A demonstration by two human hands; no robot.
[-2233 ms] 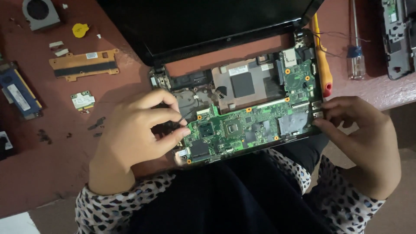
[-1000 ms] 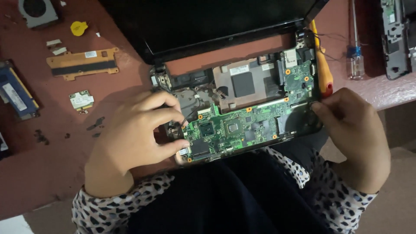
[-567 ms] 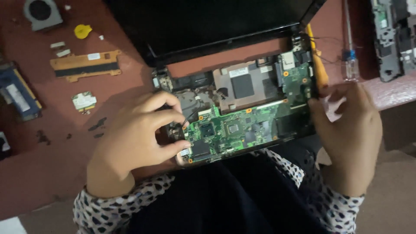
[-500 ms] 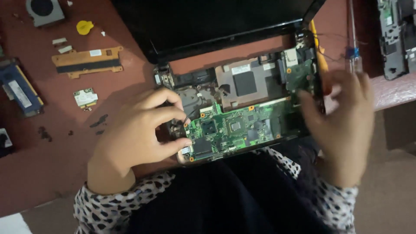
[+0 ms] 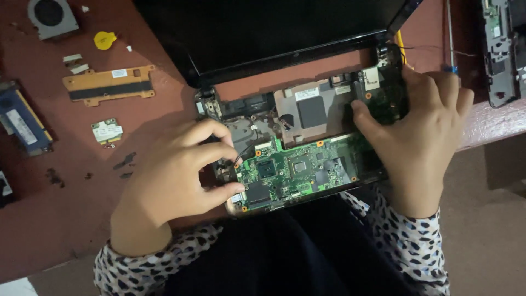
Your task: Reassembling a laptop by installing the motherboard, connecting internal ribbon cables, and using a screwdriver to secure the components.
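We see both bare hands, left hand and right hand, emerging from white sleeves spotted with black; a dark garment covers our lap.

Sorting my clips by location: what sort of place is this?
Probably an electronics repair bench: an opened laptop with its green circuit board bare, and a loose fan on the reddish table.

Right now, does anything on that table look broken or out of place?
Yes. The small laptop lies opened up, its green circuit board bare and sitting askew between the left hand and right hand. Loose parts lie scattered on the table: a fan and an orange strip.
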